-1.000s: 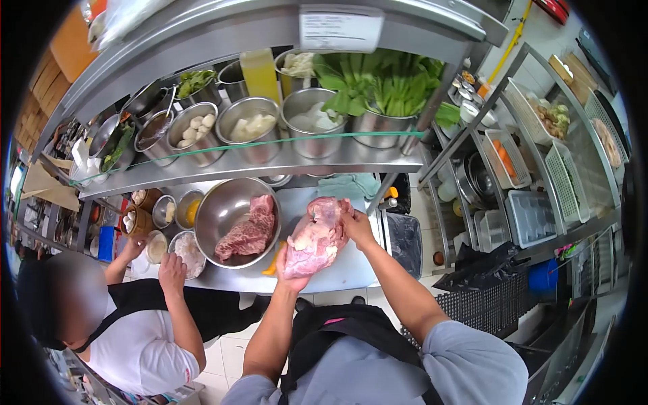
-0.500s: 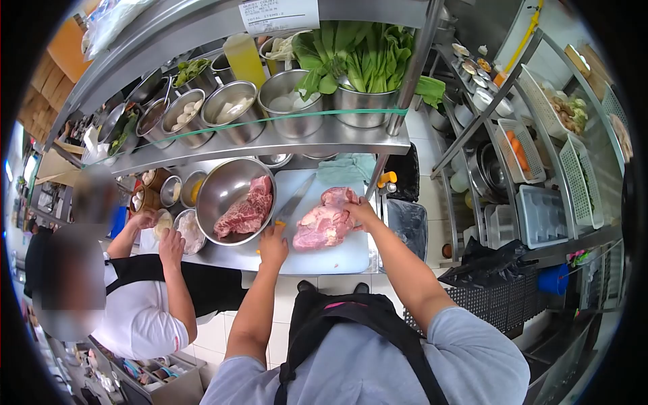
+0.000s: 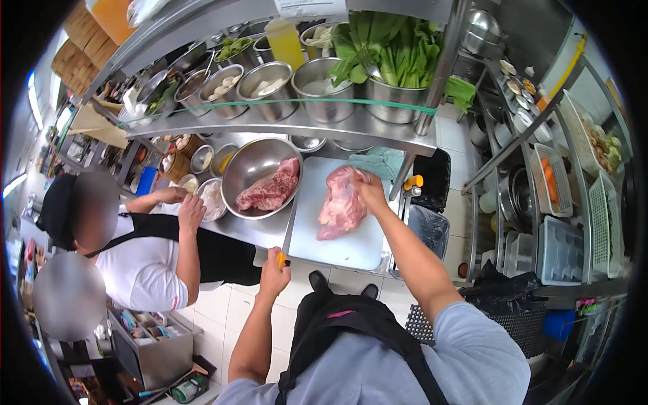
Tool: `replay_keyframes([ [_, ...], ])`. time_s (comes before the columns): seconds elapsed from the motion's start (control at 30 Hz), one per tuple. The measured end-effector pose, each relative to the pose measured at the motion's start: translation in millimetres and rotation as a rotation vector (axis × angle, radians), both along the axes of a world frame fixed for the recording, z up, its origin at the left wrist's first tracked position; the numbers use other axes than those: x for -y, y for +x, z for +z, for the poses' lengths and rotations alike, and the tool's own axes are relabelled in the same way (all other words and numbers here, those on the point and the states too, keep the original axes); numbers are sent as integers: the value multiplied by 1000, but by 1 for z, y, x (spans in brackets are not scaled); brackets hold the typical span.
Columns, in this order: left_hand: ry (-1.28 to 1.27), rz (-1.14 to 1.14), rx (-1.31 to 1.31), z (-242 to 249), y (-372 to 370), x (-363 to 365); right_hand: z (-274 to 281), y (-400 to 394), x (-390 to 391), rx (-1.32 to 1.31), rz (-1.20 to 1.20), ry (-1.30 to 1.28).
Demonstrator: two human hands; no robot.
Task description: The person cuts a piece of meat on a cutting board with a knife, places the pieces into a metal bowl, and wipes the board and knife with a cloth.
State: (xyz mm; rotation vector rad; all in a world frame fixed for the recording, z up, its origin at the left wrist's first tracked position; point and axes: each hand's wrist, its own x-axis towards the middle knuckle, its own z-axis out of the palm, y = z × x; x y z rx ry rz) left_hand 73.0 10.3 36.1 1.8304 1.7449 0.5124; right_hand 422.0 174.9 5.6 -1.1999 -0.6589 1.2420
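My left hand (image 3: 273, 275) is closed around the yellow handle of a knife (image 3: 281, 259), just off the near left corner of the white cutting board (image 3: 368, 253). Its blade looks thin and nearly edge-on, pointing away along the board's left side. On the board, my right hand (image 3: 370, 192) grips the upper right part of a large piece of raw meat (image 3: 339, 206), which stands lengthwise and slightly blurred. Left of the board, a steel bowl (image 3: 237, 169) holds another slab of marbled raw meat (image 3: 273, 189).
A co-worker's hands (image 3: 192, 209) work over small bowls at the left. Above the board runs a steel shelf (image 3: 270, 128) with pots and leafy greens (image 3: 398, 57). A folded green cloth (image 3: 374, 162) lies behind the board. Racks with baskets (image 3: 550, 179) stand right.
My left hand has lifted the knife off the board and drawn it toward me. My right hand has turned the meat from lying crosswise to lengthwise. The view has shifted.
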Motion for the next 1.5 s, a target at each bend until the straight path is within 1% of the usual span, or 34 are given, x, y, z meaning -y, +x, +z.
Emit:
replay_keyframes([
  [0.07, 0, 35, 47, 7, -4, 27, 48, -12, 0, 672, 58, 196],
  [0.1, 39, 31, 70, 5, -8, 35, 62, -20, 5, 669, 61, 199],
  [0.17, 30, 40, 102, 1, -14, 47, 83, -32, 7, 766, 11, 586],
  [0.2, 13, 47, 134, -2, -18, 51, 86, -37, 11, 771, 6, 592],
  [0.23, 77, 39, 143, -6, -21, 54, 82, -43, 19, 958, -15, 679],
  [0.27, 78, 35, 148, -11, -25, 56, 77, -50, 30, 1145, -37, 760],
  [0.3, 61, 50, 160, -13, -29, 58, 54, -55, 42, 1206, 10, 782],
  [0.37, 49, 51, 191, -17, -35, 58, 25, -60, 81, 1335, 217, 776],
  [0.43, 75, 49, 220, -23, -42, 60, -33, -66, 113, 1538, 313, 801],
  [0.47, 79, 51, 231, -23, -45, 58, -38, -69, 127, 1549, 318, 805],
  [0.53, -9, 29, 240, -22, -55, 65, -46, -80, 153, 1638, 431, 719],
  [0.57, -19, 30, 246, -23, -59, 71, -51, -88, 157, 1636, 350, 692],
  [0.6, -21, 38, 275, -24, -62, 74, -41, -93, 164, 1643, 355, 683],
  [0.67, -19, 28, 313, -30, -67, 75, 4, -99, 171, 1541, 436, 516],
  [0.7, -20, 18, 328, -36, -71, 77, 3, -96, 166, 1550, 428, 506],
  [0.77, -22, 3, 347, -42, -78, 78, -5, -81, 147, 1190, 218, 515],
  [0.83, -1, -34, 376, -38, -79, 78, -3, -62, 118, 1079, -106, 251],
  [0.87, -5, -35, 380, -31, -77, 77, -15, -50, 99, 1002, -175, 106],
  [0.9, -105, -23, 379, -20, -75, 75, -26, -41, 81, 921, -243, -37],
  [0.93, -205, -11, 376, -12, -72, 73, -22, -39, 71, 921, -244, -38],
  [1.0, -201, -14, 387, -8, -67, 70, -19, -41, 56, 590, 75, -206],
  [1.03, -194, -15, 398, -4, -63, 66, -27, -46, 51, 585, 76, -202],
  [1.07, -190, -9, 394, 0, -59, 64, -36, -54, 46, 737, 68, -187],
  [1.1, -242, 16, 406, 9, -53, 63, -45, -63, 43, 888, 61, -171],
  [1.13, -290, 42, 416, 17, -47, 57, -35, -75, 44, 881, 67, -163],
  [1.17, -282, 46, 408, 22, -40, 49, -26, -87, 47, 921, 35, -218],
  [1.2, -328, 69, 413, 25, -31, 43, -15, -97, 54, 959, 5, -279],
  [1.27, -382, 91, 409, 31, -8, 32, -5, -103, 61, 975, 3, -274],
  [1.33, -310, 36, 217, 43, 21, 10, -6, -99, 62, 992, -6, -265],
  [1.37, -314, 32, 205, 41, 32, -1, -9, -95, 61, 981, -8, -271],
  [1.43, 47, -103, -192, 36, 56, -22, -26, -85, 58, 908, -2, -271],
  [1.47, 41, -102, -201, 39, 68, -29, -35, -82, 57, 900, 2, -275],
  [1.5, 25, -122, -243, 51, 82, -36, -42, -79, 55, 875, -24, -250],
])
